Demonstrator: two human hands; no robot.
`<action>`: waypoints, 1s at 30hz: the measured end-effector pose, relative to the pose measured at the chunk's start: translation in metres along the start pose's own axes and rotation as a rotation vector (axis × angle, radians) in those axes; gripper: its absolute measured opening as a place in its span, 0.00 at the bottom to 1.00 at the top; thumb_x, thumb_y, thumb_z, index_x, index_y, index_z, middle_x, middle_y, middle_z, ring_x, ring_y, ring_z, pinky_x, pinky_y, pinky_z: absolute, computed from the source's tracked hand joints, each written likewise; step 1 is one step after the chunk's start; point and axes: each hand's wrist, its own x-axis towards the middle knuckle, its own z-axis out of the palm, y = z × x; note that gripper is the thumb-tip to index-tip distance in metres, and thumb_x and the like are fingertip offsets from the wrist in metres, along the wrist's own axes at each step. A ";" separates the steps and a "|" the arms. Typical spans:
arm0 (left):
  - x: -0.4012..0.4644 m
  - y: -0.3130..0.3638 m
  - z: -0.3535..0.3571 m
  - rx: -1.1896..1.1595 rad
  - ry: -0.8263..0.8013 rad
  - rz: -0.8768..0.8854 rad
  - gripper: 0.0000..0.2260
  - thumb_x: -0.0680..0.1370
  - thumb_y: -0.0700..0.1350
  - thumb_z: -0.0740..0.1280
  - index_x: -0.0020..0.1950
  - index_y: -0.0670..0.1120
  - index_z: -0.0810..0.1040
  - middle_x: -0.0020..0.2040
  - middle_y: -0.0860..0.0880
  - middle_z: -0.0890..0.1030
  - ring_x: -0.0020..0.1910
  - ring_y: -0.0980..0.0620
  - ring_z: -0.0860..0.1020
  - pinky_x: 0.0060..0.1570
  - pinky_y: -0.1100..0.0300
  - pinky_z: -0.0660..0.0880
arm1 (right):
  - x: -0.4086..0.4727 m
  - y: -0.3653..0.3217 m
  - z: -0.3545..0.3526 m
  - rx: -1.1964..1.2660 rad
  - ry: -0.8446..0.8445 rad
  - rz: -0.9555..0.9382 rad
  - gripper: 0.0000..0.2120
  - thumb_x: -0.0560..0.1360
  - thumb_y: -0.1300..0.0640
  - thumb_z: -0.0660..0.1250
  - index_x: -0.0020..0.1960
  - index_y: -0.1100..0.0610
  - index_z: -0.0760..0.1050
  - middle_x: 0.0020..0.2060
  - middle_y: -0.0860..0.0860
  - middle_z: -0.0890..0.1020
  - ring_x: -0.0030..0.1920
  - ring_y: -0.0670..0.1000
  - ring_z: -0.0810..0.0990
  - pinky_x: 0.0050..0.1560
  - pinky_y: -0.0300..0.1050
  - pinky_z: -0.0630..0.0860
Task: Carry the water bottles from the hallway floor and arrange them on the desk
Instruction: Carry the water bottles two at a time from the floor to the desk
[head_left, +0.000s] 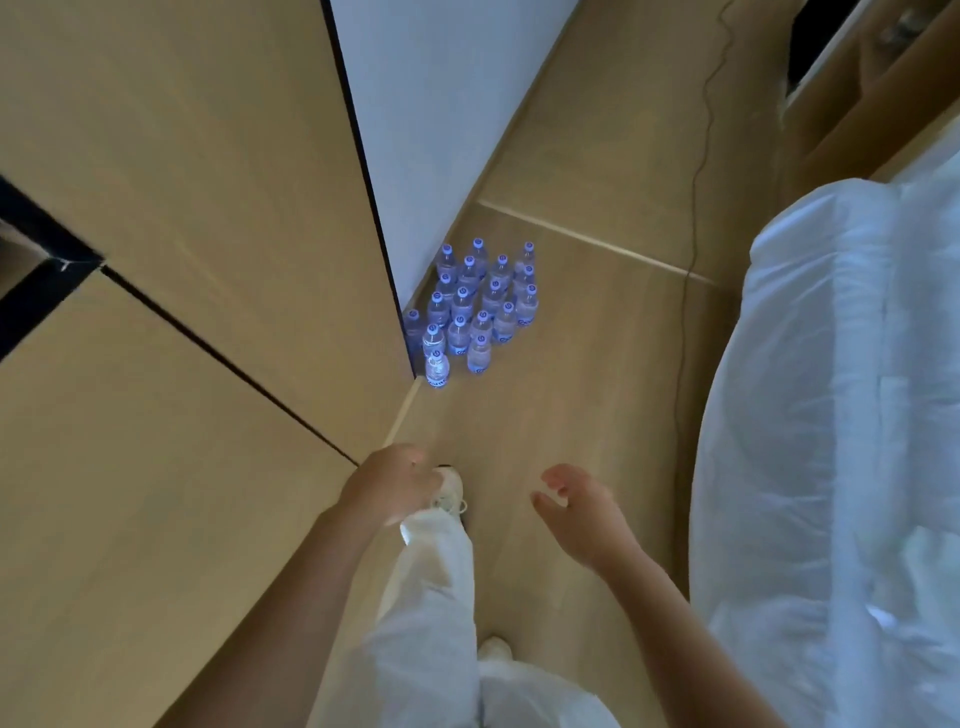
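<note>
Several clear water bottles with white caps stand upright in a tight cluster on the wooden floor, at the corner of the white wall. My left hand hangs in front of me with its fingers loosely curled and holds nothing. My right hand is stretched forward, fingers relaxed and spread, also holding nothing. Both hands are well short of the bottles, nearer to me. The desk is not in view.
Tall wooden cabinet panels line the left side. A bed with white bedding fills the right. A thin black cable runs along the floor beside the bed. My white trouser leg and shoe are below the hands.
</note>
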 end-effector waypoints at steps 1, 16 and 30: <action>0.021 0.004 -0.002 -0.008 -0.010 -0.007 0.06 0.73 0.49 0.67 0.42 0.51 0.70 0.43 0.50 0.73 0.41 0.50 0.72 0.47 0.53 0.74 | 0.020 -0.003 -0.001 0.007 -0.012 0.013 0.16 0.76 0.51 0.65 0.62 0.55 0.73 0.57 0.48 0.77 0.55 0.48 0.75 0.52 0.36 0.67; 0.322 0.031 0.014 -0.004 -0.213 -0.223 0.25 0.73 0.53 0.67 0.67 0.47 0.68 0.54 0.48 0.77 0.51 0.47 0.77 0.53 0.57 0.73 | 0.302 -0.029 0.031 0.004 -0.271 0.137 0.14 0.76 0.55 0.64 0.59 0.59 0.74 0.57 0.56 0.76 0.56 0.55 0.76 0.57 0.46 0.71; 0.594 -0.058 0.197 -0.283 0.073 -0.650 0.47 0.69 0.55 0.74 0.77 0.46 0.48 0.72 0.41 0.63 0.69 0.41 0.66 0.66 0.49 0.66 | 0.588 0.101 0.184 0.068 -0.370 0.195 0.22 0.74 0.49 0.68 0.63 0.59 0.72 0.59 0.54 0.78 0.61 0.52 0.75 0.56 0.39 0.66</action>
